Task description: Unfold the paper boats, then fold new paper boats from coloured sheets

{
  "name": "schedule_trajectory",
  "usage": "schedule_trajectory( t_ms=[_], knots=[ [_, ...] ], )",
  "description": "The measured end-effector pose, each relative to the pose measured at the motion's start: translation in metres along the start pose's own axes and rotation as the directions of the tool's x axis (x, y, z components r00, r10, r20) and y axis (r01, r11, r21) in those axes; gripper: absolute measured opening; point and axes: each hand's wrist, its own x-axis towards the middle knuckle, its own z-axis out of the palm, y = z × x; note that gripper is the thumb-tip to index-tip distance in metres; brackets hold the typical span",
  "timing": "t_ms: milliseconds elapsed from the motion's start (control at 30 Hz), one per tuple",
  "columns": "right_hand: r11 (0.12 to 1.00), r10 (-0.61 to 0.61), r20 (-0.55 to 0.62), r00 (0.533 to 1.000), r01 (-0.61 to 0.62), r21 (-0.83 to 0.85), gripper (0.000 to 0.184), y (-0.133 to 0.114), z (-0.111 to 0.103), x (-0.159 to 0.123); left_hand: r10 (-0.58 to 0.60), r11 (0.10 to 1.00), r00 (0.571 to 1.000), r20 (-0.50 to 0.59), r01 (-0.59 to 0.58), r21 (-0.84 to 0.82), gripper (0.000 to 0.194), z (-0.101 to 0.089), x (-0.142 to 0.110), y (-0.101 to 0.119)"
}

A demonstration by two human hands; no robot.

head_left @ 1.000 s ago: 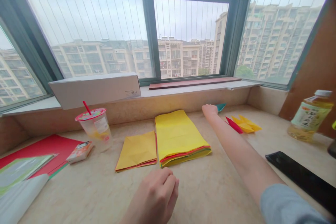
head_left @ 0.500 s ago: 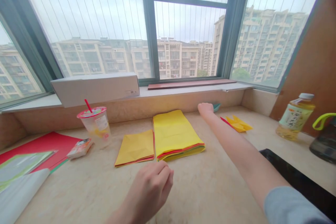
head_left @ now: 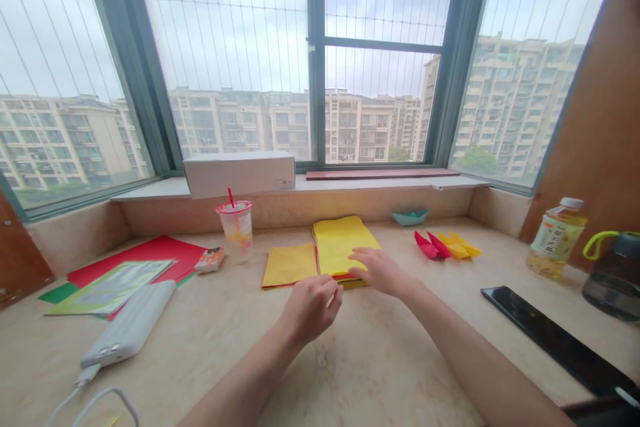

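A stack of yellow paper (head_left: pixel 345 237) with red and darker sheets at its near edge lies in the middle of the counter. Over its right near part is my right hand (head_left: pixel 377 270), fingers spread and holding nothing; whether they touch the paper I cannot tell. My left hand (head_left: pixel 313 307) hovers at the stack's near left corner, fingers curled together, and anything inside them is hidden. Left of the big stack sits a smaller square pile of orange-yellow paper (head_left: pixel 287 265). Beyond my right hand stand a teal paper boat (head_left: pixel 410 217), a red folded paper piece (head_left: pixel 431 245) and a yellow one (head_left: pixel 460 245).
On the left are a lidded drink cup (head_left: pixel 236 227), a small packet (head_left: pixel 210 260), red paper (head_left: pixel 183 253) and a white power bank (head_left: pixel 133 323) with a cable. At right stand a tea bottle (head_left: pixel 555 237), a dark bottle (head_left: pixel 615 280) and a black tablet (head_left: pixel 545 330).
My right hand has come back from beside the teal boat to the yellow stack and its fist has opened. The teal boat now stands uncovered. The view has shifted left.
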Motion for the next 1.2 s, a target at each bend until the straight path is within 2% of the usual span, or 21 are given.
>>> schedule_trajectory(
  t_ms=[133,267,367,533,633,700,767,867,933,1033,1100,1200],
  knots=[
    [0.986,-0.023,0.041,0.999,0.016,0.167,0.047,0.017,0.009,-0.015,-0.027,1.000,0.999,0.025,0.028,-0.014,0.031,0.002,-0.001,-0.003],
    [0.974,0.037,0.082,0.996,-0.054,0.218,0.049,0.026,0.013,-0.020,-0.028,0.999,0.999,0.042,0.030,-0.040,0.031,0.004,-0.002,-0.002],
    [0.972,0.062,0.110,0.992,-0.085,0.218,0.043,0.026,0.011,-0.018,-0.024,0.999,0.997,0.073,0.027,-0.037,0.031,0.005,-0.002,-0.003],
    [0.973,0.023,0.154,0.988,-0.058,0.225,0.027,0.023,0.004,-0.017,0.010,0.999,0.996,0.089,-0.013,0.034,0.030,0.000,0.002,-0.010],
    [0.973,0.012,0.158,0.987,-0.048,0.224,0.027,0.022,0.001,-0.018,-0.043,0.997,0.996,0.076,0.038,0.073,0.030,-0.004,0.005,-0.024],
    [0.972,0.005,0.153,0.988,-0.041,0.231,0.028,0.022,0.000,-0.019,-0.126,0.988,0.988,0.089,0.116,0.103,0.029,-0.007,0.005,-0.039],
    [0.969,-0.003,0.144,0.990,-0.033,0.245,0.027,0.022,0.000,-0.020,-0.279,0.950,0.950,0.143,0.251,0.186,0.028,-0.009,0.003,-0.056],
    [0.967,-0.012,0.133,0.991,-0.023,0.255,0.026,0.021,0.000,-0.021,-0.383,0.912,0.907,0.177,0.341,0.228,0.025,-0.008,-0.004,-0.079],
    [0.969,-0.013,0.131,0.991,-0.020,0.248,0.028,0.021,0.000,-0.021,-0.410,0.903,0.887,0.211,0.363,0.231,0.026,-0.007,-0.009,-0.089],
    [0.972,-0.008,0.134,0.991,-0.024,0.233,0.028,0.020,0.000,-0.021,-0.414,0.905,0.878,0.242,0.367,0.215,0.038,-0.004,-0.013,-0.094],
    [0.975,-0.001,0.140,0.990,-0.030,0.219,0.028,0.019,-0.001,-0.021,-0.402,0.912,0.882,0.245,0.363,0.192,0.046,-0.002,-0.013,-0.094],
    [0.980,0.010,0.152,0.988,-0.040,0.196,0.025,0.020,-0.002,-0.020,-0.369,0.927,0.905,0.210,0.345,0.145,0.044,0.001,-0.011,-0.091]
  ],
)
